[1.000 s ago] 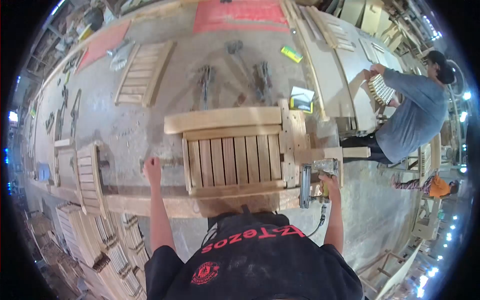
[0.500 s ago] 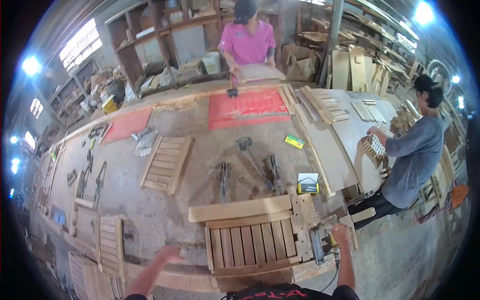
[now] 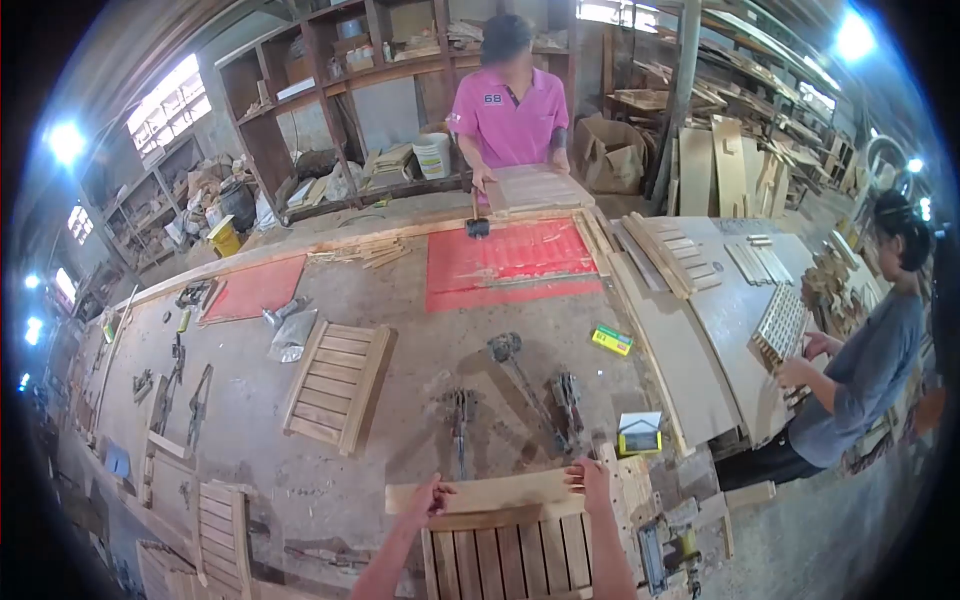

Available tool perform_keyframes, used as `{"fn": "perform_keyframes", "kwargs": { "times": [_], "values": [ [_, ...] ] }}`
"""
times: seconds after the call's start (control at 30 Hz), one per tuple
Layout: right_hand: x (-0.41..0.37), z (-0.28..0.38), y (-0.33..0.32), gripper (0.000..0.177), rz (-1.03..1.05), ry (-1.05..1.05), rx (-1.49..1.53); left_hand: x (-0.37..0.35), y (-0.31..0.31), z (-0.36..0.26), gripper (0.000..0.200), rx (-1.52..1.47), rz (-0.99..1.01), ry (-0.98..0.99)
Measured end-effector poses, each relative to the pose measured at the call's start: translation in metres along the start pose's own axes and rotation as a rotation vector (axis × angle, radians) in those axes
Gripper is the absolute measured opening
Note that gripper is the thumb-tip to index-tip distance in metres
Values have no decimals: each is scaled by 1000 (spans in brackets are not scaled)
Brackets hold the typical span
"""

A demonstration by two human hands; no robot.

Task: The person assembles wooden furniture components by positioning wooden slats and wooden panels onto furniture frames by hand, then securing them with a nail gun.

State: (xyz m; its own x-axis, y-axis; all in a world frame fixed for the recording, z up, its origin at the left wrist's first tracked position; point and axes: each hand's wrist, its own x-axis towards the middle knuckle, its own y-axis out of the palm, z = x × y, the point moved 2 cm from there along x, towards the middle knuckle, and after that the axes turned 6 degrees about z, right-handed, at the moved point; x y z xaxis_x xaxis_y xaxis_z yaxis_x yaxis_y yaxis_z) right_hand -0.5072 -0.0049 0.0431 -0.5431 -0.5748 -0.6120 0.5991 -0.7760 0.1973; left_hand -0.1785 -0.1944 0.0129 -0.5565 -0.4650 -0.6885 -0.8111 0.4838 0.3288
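Note:
A slatted wooden panel [image 3: 510,562] lies at the bench's near edge, with a wide wooden board [image 3: 505,492] along its far side. My left hand [image 3: 430,498] is over the left part of this board, fingers bent and somewhat apart. Over the board's right end is my right hand [image 3: 590,481], its fingers apart and pointing left. Neither hand visibly grips anything; whether the fingertips touch the board is unclear. Right of the panel stands a metal clamping device [image 3: 653,558] beside a wooden block with holes [image 3: 633,487].
Beyond the board lie metal clamps [image 3: 460,420], a mallet [image 3: 505,347], a yellow-green box [image 3: 612,340] and another slatted panel [image 3: 338,385]. Across the bench, a person in pink [image 3: 512,125] holds a panel. A person in grey [image 3: 860,365] handles slatted pieces at right.
My left hand has moved right and forward onto the board. My right hand has left the clamping device for the board's right end. The view has tilted up.

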Motion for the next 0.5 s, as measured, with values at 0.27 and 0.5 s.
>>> {"fn": "perform_keyframes", "kwargs": {
  "times": [0.27,0.5],
  "values": [
    [160,-19,-6,48,-111,190,14,137,43,-95,77,-846,-34,-143],
    [149,-2,8,57,231,264,365,8,106,-367,48,-756,513,867]
  ]
}}
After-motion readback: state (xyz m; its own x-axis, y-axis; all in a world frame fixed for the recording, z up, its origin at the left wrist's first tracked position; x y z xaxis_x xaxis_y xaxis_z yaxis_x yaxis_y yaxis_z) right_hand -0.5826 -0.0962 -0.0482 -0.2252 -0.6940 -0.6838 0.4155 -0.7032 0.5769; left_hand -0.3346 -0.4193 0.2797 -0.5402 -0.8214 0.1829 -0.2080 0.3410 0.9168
